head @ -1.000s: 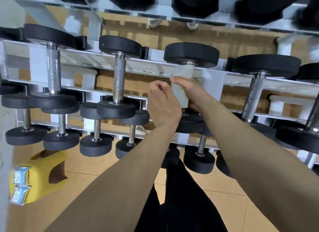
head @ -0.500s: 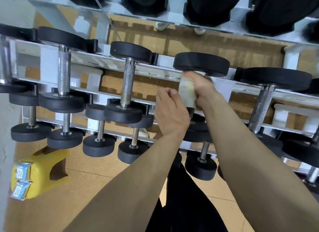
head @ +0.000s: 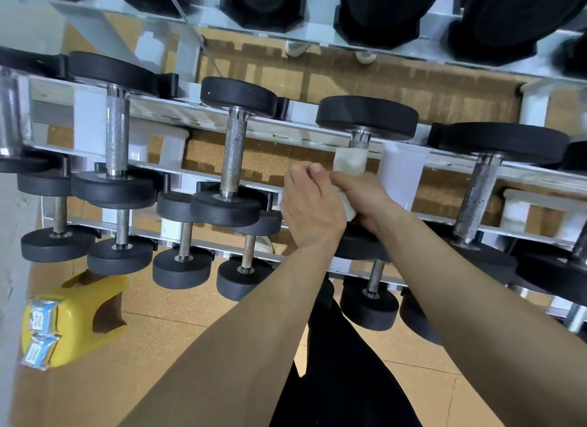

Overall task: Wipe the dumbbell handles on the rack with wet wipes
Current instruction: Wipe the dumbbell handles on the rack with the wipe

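Note:
A white wet wipe (head: 348, 164) is wrapped round the steel handle of a black dumbbell (head: 367, 117) on the middle tier of the white rack (head: 178, 110). My right hand (head: 365, 198) grips the wipe and the handle low down, near the dumbbell's front weight. Pressed against it from the left, my left hand (head: 309, 210) has its fingers curled; whether it holds the wipe's edge is unclear. Two bare knurled handles (head: 233, 155) (head: 117, 137) stand to the left, and a rusty one (head: 476, 198) to the right.
Smaller dumbbells (head: 181, 268) fill the lowest tier, and large black weights (head: 390, 10) the top tier. A yellow plastic stool (head: 79, 318) with wipe packets (head: 39, 334) on it stands on the floor at the left. A white rack post (head: 401, 175) rises just right of my hands.
My right hand has slid the wipe down the handle from under the far weight toward the near weight, baring the handle's top. My left hand stayed beside it.

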The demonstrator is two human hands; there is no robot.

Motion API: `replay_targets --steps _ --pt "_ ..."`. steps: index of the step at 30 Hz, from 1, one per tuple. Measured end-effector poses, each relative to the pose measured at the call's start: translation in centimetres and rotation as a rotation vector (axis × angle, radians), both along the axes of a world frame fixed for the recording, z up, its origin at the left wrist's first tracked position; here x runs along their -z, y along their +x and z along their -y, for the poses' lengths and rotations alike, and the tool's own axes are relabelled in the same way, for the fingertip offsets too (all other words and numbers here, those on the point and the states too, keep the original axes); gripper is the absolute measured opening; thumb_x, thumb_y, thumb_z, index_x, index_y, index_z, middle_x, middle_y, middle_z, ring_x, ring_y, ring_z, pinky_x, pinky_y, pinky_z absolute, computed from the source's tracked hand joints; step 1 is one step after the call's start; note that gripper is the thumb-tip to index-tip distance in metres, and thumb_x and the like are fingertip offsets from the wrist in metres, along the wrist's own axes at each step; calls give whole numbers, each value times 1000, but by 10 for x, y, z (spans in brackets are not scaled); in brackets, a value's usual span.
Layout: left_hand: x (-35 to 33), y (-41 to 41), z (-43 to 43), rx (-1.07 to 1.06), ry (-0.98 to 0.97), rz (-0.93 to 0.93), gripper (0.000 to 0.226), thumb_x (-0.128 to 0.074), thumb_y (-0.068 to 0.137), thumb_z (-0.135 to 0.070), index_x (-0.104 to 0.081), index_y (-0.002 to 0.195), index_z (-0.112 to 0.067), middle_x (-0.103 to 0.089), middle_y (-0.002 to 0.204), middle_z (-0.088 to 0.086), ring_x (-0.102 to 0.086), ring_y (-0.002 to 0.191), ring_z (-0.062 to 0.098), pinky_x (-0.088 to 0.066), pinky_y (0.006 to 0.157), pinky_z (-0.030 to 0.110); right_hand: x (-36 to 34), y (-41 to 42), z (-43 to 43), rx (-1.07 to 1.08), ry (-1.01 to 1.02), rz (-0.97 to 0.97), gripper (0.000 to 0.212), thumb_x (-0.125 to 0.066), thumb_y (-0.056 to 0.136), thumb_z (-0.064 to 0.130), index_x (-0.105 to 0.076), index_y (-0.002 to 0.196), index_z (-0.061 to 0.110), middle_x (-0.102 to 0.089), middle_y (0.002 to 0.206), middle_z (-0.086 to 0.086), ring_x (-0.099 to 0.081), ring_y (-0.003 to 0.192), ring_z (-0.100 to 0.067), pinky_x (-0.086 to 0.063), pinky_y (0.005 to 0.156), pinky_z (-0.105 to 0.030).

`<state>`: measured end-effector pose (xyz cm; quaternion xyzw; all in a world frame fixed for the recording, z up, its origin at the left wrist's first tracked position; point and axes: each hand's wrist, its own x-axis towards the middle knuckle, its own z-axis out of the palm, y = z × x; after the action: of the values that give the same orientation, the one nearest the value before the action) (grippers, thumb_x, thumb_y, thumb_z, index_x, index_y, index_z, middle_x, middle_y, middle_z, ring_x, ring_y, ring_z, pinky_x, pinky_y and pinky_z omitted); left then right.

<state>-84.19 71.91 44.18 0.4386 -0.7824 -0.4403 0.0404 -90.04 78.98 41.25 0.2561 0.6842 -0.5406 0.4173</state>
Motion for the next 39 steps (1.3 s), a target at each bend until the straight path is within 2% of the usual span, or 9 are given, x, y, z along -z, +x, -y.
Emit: replay_targets --steps 4,8,11,16,20,23,25,30,39 --pt "-2 0 0 2 -8 -7 18 -33 106 -37 -44 98 -25 -56 102 -1 -53 93 22 -45 88 50 1 -10 19 160 201 -127 26 -82 77 23 -67 94 10 -72 84 -3 -72 75 -17 -54 55 -24" --pt "-2 1 0 4 -20 -7 17 -33 107 -36 -42 97 -25 -54 99 -3 -50 90 20 -45 87 50 -4 -31 32 249 193 -141 21 -83 74 27 -68 84 16 -73 86 0 -72 83 -20 -62 81 -37" --pt "-1 0 0 -2 -9 6 18 -32 107 -36 -43 98 -25 -55 100 -2 -52 91 21 -45 88 50 -11 -45 27 271 51 -82 28 -86 76 28 -71 96 15 -75 91 -1 -73 87 -20 -61 85 -35" --pt "-4 -2 1 -11 8 33 24 -31 108 -34 -47 96 -22 -56 98 0 -53 91 23 -44 89 49 -8 -46 6 270 -443 150 32 -66 95 23 -63 64 17 -52 53 4 -52 47 -9 -46 48 -22" --pt "-3 -3 1 -16 -8 26 27 -30 107 -35 -50 96 -20 -57 97 2 -54 89 24 -46 86 50 11 -34 -4 206 -604 258 34 -55 94 24 -58 61 20 -42 54 6 -38 48 -8 -36 54 -22" --pt "-4 -2 1 -11 7 37 25 -31 107 -35 -49 98 -21 -58 101 2 -55 93 24 -46 88 50 7 -18 -12 88 -473 309 13 -69 86 20 -63 87 10 -60 72 -6 -57 65 -15 -51 63 -28" --pt "-5 -2 1 -6 10 30 24 -32 107 -35 -50 98 -21 -58 102 1 -55 94 24 -46 88 49 4 -8 -11 24 -286 224 28 -77 82 17 -65 104 4 -72 90 -12 -71 85 -24 -58 73 -34" --pt "-3 -1 1 -10 6 11 27 -32 106 -35 -52 101 -18 -58 101 0 -54 93 22 -46 87 49 -3 -3 17 143 191 -57 30 -81 74 19 -63 95 10 -72 88 -5 -72 78 -18 -58 62 -30" --pt "-3 -2 1 -10 10 18 19 -32 107 -34 -47 100 -23 -57 103 1 -54 94 24 -45 88 50 -9 -45 30 275 95 -80 23 -83 73 26 -64 84 19 -71 89 0 -70 90 -23 -59 83 -35"
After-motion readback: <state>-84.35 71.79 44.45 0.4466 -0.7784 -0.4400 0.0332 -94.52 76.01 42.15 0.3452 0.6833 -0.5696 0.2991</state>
